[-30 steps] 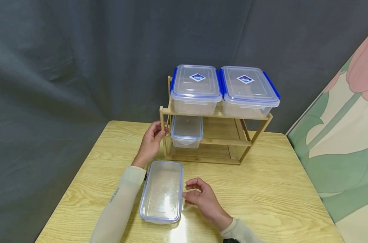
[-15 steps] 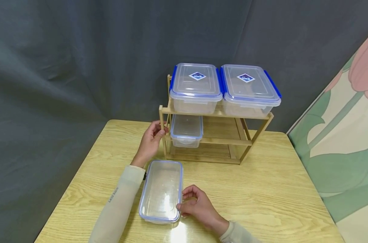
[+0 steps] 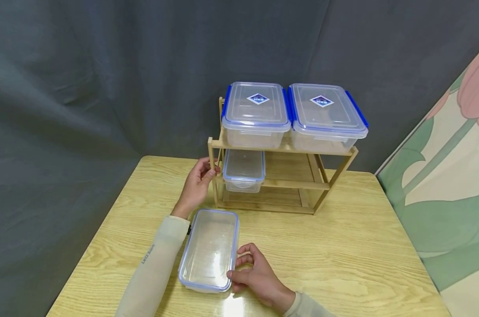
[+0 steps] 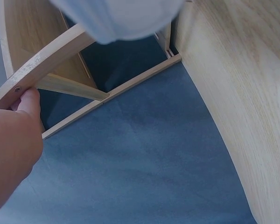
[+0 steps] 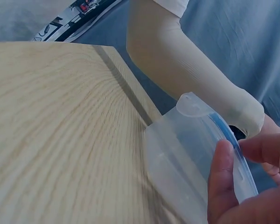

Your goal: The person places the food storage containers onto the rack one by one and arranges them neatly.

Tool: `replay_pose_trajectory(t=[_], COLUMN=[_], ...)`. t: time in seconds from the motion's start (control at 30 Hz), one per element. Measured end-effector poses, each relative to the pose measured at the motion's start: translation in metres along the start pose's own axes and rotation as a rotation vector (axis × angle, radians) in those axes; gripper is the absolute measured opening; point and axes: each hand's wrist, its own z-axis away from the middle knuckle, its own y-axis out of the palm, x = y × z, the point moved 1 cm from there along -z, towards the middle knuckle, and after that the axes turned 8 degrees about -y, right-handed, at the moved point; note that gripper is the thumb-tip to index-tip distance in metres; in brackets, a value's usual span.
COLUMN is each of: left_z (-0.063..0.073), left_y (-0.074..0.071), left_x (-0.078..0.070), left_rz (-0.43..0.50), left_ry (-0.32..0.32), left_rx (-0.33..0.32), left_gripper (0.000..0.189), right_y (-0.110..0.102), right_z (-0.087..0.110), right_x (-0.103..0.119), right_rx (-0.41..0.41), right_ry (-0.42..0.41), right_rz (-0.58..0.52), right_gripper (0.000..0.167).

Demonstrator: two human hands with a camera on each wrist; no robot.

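Note:
In the head view a clear lidded food container with a pale blue seal lies flat on the table, in front of a wooden rack. My right hand is at its right side. Thumb and fingers pinch the lid's edge, as the right wrist view also shows on the container's side. Up at the rack, my left hand grips the left front post, with the thumb in front. The left wrist view shows that thumb against the wood.
Two larger clear containers, one on the left and one on the right, with blue clips, sit on the rack's top. A smaller container stands at the left of the middle shelf. A dark curtain hangs behind the table.
My right hand has moved from beside the container onto its right edge and now pinches it. The container's near end has shifted slightly left. My left hand stays on the post.

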Motion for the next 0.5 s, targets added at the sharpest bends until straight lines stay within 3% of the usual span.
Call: replay_pose_trajectory(t=[0.5], left_z=[-0.0001], left_y=[-0.0003], left_x=[0.0005], left_rz=[0.005], left_ry=[0.002], left_rx=[0.006], left_gripper=[0.032], right_y=[0.0057], right_z=[0.0032], right_x=[-0.0003], right_rx=[-0.005], right_ry=[0.013], right_rz=[0.005], right_gripper=[0.078])
